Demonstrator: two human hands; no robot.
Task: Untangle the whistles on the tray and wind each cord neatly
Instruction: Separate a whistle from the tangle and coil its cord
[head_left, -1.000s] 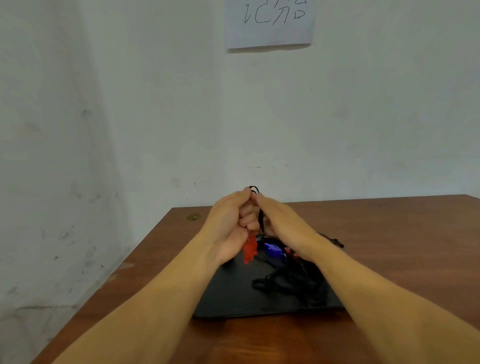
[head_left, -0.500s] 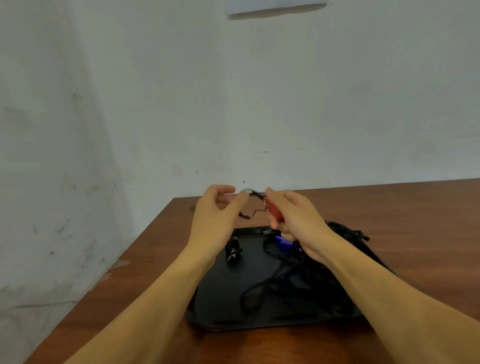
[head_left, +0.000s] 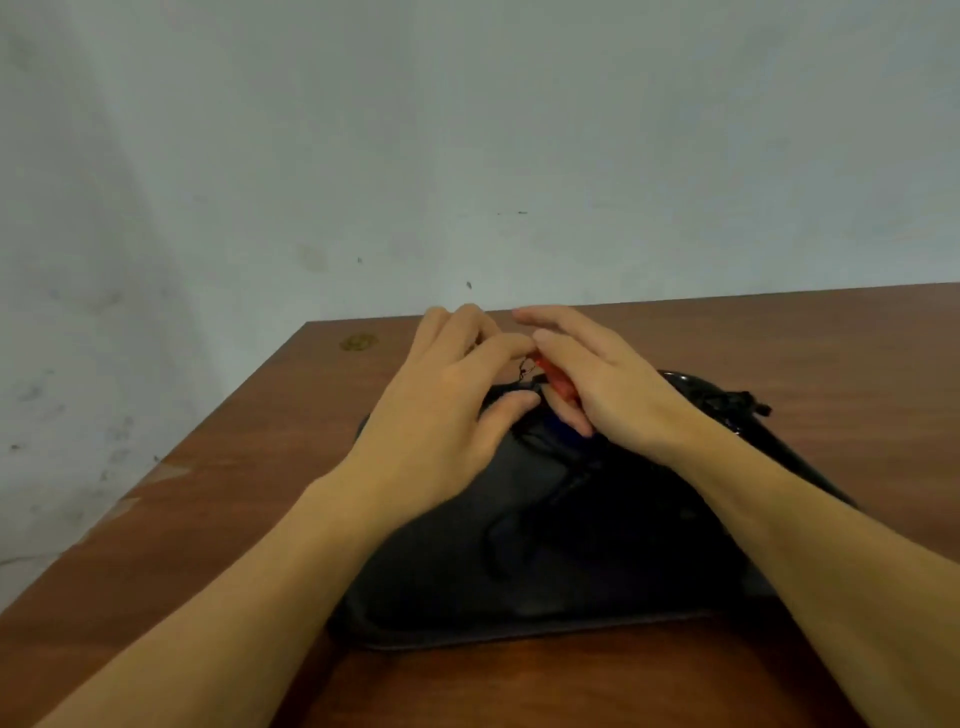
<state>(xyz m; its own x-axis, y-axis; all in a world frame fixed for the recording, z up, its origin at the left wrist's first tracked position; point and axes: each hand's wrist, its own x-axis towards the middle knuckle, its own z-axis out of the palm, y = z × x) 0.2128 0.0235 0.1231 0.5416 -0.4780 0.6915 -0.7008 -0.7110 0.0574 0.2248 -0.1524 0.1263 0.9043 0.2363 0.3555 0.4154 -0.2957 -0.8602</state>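
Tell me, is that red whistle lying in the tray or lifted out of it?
Lifted out: the red whistle sits in the right hand, above the far edge of the black tray, most of it hidden by fingers.

Both hands (head_left: 524, 400) lower, nearer the tray (head_left: 467, 613)

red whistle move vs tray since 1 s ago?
Yes. The red whistle hung in front of the left hand over the tray's near-left part; now the right hand holds it over the far edge.

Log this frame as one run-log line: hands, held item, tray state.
right hand: holds red whistle | left hand: pinches its black cord | tray: cords still tangled | table
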